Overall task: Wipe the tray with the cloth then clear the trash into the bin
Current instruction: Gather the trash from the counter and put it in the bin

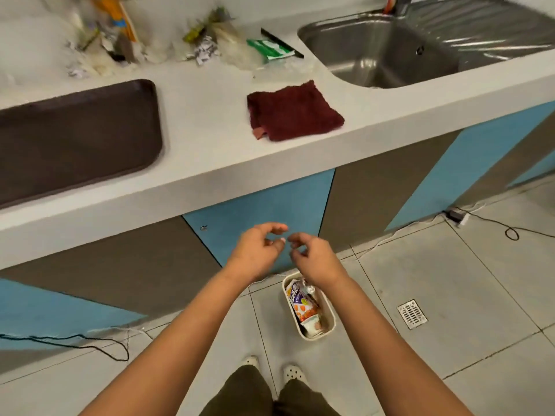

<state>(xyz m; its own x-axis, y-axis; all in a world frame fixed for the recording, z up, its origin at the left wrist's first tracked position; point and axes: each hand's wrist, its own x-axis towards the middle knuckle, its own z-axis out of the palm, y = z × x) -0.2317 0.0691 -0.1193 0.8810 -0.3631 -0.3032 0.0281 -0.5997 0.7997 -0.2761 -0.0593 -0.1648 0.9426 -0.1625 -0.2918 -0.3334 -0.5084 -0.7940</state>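
A dark brown tray (75,136) lies bare on the white counter at the left. The folded maroon cloth (292,112) rests near the counter's front edge, right of the tray. Trash (207,40) of wrappers, plastic bags and paper scraps is heaped along the back of the counter. On the floor stands a small cream bin (329,322) holding a snack packet and a cup. My left hand (258,250) and my right hand (312,256) hover side by side above the bin, below counter height, fingers loosely curled and holding nothing.
A steel sink (387,52) with a ribbed drainboard fills the counter's right end. Blue and grey cabinet fronts (258,205) run below the counter. Cables (90,343) trail over the tiled floor, and a floor drain (412,314) sits right of the bin. My feet stand just behind the bin.
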